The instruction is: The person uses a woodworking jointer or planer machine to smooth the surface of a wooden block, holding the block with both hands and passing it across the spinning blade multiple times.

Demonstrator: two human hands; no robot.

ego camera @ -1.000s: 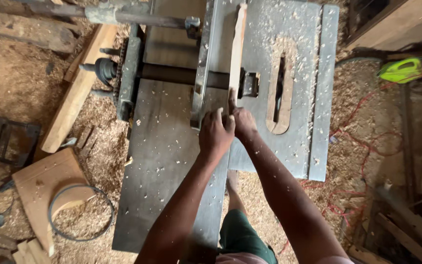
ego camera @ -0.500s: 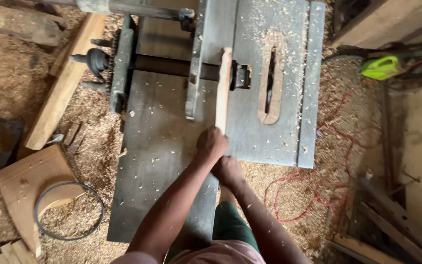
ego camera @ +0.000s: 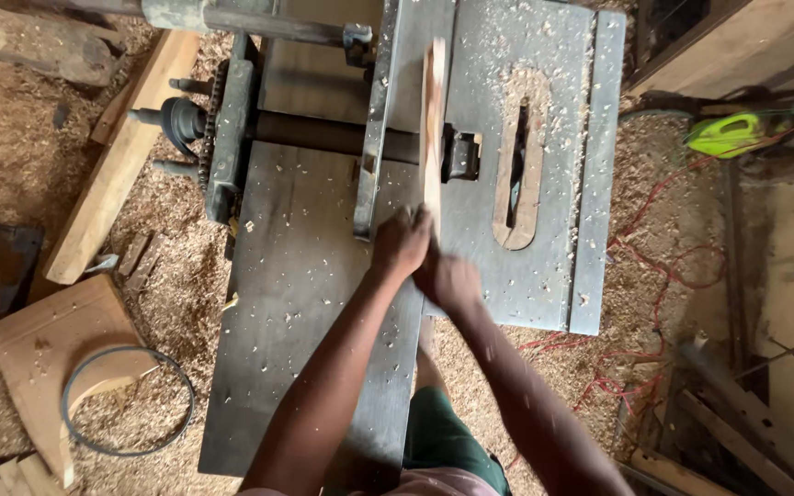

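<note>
A narrow wooden strip (ego camera: 433,119) stands on edge on the grey metal machine table (ego camera: 562,184), running away from me beside the upright fence (ego camera: 374,138). My left hand (ego camera: 401,243) grips the strip's near end against the fence. My right hand (ego camera: 449,280) is closed just behind it, on the same end of the strip. The strip crosses the dark cutter gap (ego camera: 323,133) between the two table halves.
A long slot insert (ego camera: 518,165) lies right of the strip. Wood shavings cover the floor. A plank (ego camera: 121,156), a cut board with a black band loop (ego camera: 126,400), a green power tool (ego camera: 732,133) and red cable (ego camera: 654,276) lie around the machine.
Both hands and the strip moved forward along the fence, after having drawn back toward me half a second ago; the camera view shifted slightly.
</note>
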